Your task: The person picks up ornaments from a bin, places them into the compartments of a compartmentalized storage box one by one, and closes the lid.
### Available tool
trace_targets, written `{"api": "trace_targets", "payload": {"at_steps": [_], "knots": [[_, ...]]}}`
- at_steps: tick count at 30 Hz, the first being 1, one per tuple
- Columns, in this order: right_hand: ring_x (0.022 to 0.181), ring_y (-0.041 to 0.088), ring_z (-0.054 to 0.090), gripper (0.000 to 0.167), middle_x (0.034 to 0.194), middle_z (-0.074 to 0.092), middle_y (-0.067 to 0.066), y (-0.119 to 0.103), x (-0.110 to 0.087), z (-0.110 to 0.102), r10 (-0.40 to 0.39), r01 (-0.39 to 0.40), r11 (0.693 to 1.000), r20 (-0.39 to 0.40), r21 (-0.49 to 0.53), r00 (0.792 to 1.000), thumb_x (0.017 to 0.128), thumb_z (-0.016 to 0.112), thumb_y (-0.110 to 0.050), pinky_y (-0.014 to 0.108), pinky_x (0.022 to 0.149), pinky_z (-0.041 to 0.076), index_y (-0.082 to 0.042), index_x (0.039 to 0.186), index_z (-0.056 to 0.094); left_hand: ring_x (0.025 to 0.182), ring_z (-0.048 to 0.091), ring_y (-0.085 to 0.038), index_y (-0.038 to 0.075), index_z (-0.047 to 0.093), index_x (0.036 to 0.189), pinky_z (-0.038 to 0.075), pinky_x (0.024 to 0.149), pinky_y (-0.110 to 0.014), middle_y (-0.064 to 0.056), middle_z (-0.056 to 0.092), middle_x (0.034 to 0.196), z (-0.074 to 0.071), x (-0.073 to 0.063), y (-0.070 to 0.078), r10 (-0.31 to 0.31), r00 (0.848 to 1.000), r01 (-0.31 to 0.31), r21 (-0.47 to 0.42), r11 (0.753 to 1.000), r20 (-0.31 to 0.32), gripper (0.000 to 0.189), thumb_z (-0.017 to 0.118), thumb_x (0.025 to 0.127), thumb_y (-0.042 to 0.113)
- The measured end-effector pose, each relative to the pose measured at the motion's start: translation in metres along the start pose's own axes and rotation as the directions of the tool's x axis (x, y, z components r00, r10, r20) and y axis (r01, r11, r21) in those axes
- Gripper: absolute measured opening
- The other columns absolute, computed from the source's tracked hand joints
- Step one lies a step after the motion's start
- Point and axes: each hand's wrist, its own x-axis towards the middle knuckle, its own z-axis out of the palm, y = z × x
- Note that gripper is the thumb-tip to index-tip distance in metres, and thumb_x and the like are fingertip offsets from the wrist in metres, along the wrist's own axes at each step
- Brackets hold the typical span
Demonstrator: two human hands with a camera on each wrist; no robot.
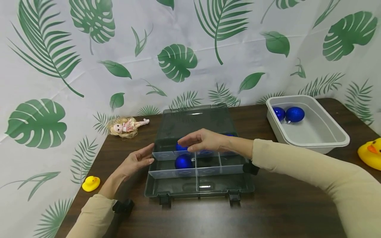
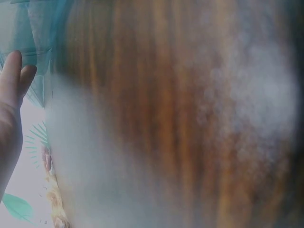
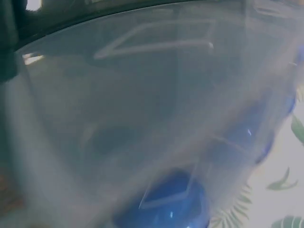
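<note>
A dark, see-through divided case [image 1: 172, 185] lies with its lid [image 1: 193, 124] folded back. Its pale dividers form several compartments. One shiny blue Christmas ball [image 1: 183, 162] rests in a middle-row left compartment. Behind it, in the back row, another blue ball [image 1: 181, 146] is partly hidden by my right hand [image 1: 205, 140], whose loosely bent fingers and thumb are right over it. More blue shows behind my right wrist. My left hand [image 1: 135, 162] has its loosely extended fingertips at the case's left edge. Through the plastic, the right wrist view shows a blue ball [image 3: 166, 204].
A white plastic tub [image 1: 315, 130] at the back right holds two blue balls [image 1: 294, 114]. A doll [image 1: 128, 127] lies at the back left. One small yellow duck [image 1: 91, 183] stands left, a larger duck [image 1: 370, 153] right. Leaf-print cloth [image 1: 134, 86] hangs behind the dark wooden table [image 1: 282, 205].
</note>
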Motion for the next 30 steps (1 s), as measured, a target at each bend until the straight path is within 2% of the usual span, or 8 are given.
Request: {"api": "trace_targets", "payload": {"at_steps": [5,8,11,14,18,23,25,30], "knots": [[0.13,0.031,0.044,0.046,0.14,0.047,0.02,-0.006,-0.033,-0.026,-0.005,0.021,0.993,-0.131,0.119,0.991,0.093,0.058,-0.008,0.037,0.104,0.039,0.001,0.136,0.045,0.137,0.02,-0.042,-0.007,0.016,0.147,0.041,0.093,-0.014,-0.026,0.013,0.153,0.001,-0.002,0.0,0.011,1.0,-0.011,0.024,1.0,0.004,0.068,0.056,0.093,0.003],[0.127,0.027,0.048,0.046,0.136,0.052,0.014,-0.004,-0.068,-0.053,-0.009,0.052,0.988,-0.288,0.142,0.958,0.094,0.058,-0.01,0.031,0.1,0.043,0.001,0.137,0.045,0.136,0.02,-0.042,-0.007,0.017,0.147,0.041,0.093,-0.013,-0.026,0.014,0.153,0.001,-0.006,0.001,0.005,1.0,-0.005,0.044,0.999,-0.003,0.068,0.056,0.093,0.005],[0.118,0.017,0.056,0.044,0.127,0.06,0.005,0.004,-0.111,-0.087,-0.005,0.115,0.974,-0.49,0.195,0.872,0.094,0.056,-0.008,0.024,0.094,0.047,0.0,0.136,0.046,0.136,0.022,-0.041,-0.005,0.017,0.147,0.04,0.093,-0.013,-0.025,0.016,0.153,0.001,-0.005,0.001,-0.003,1.0,0.004,0.052,0.999,-0.004,0.068,0.057,0.093,0.006],[0.105,0.006,0.061,0.036,0.114,0.065,-0.002,0.016,-0.157,-0.121,0.045,0.178,0.947,-0.662,0.266,0.748,0.092,0.058,-0.004,0.018,0.087,0.049,-0.006,0.128,0.057,0.136,0.023,-0.039,-0.004,0.018,0.148,0.041,0.093,-0.013,-0.024,0.017,0.153,0.002,-0.003,0.001,-0.007,1.0,0.007,0.06,0.998,-0.001,0.069,0.058,0.093,0.008],[0.094,0.002,0.064,0.031,0.102,0.068,-0.008,0.033,-0.203,-0.154,0.158,0.182,0.927,-0.782,0.327,0.603,0.086,0.067,-0.008,0.015,0.079,0.051,-0.017,0.116,0.066,0.135,0.025,-0.038,-0.004,0.018,0.148,0.041,0.092,-0.013,-0.024,0.017,0.153,0.003,-0.003,0.001,-0.01,1.0,0.01,0.068,0.998,-0.004,0.069,0.058,0.092,0.008],[0.102,-0.006,0.054,0.058,0.116,0.058,-0.016,0.053,-0.229,-0.176,0.271,-0.123,0.962,-0.84,0.242,0.47,0.084,0.067,-0.032,0.018,0.096,0.042,-0.019,0.138,0.048,0.136,0.024,-0.038,-0.004,0.019,0.148,0.04,0.094,-0.013,-0.024,0.017,0.153,0.002,-0.002,0.0,-0.013,1.0,0.014,0.067,0.998,-0.012,0.068,0.058,0.093,0.008],[0.109,-0.004,0.047,0.073,0.127,0.049,-0.012,0.061,-0.233,-0.18,0.296,-0.299,0.938,-0.853,0.175,0.43,0.085,0.062,-0.044,0.023,0.104,0.035,-0.016,0.146,0.035,0.136,0.023,-0.039,-0.004,0.018,0.148,0.04,0.094,-0.014,-0.024,0.017,0.153,0.002,-0.002,0.0,-0.017,1.0,0.018,0.063,0.998,-0.013,0.069,0.058,0.093,0.007],[0.122,0.013,0.039,0.079,0.142,0.037,0.012,0.077,-0.233,-0.183,0.294,-0.488,0.869,-0.876,0.08,0.381,0.09,0.056,-0.048,0.04,0.111,0.028,-0.002,0.147,0.028,0.136,0.023,-0.04,-0.003,0.018,0.148,0.041,0.093,-0.013,-0.025,0.016,0.153,0.001,-0.002,0.0,-0.005,1.0,0.005,0.064,0.998,-0.004,0.072,0.06,0.092,0.013]]}}
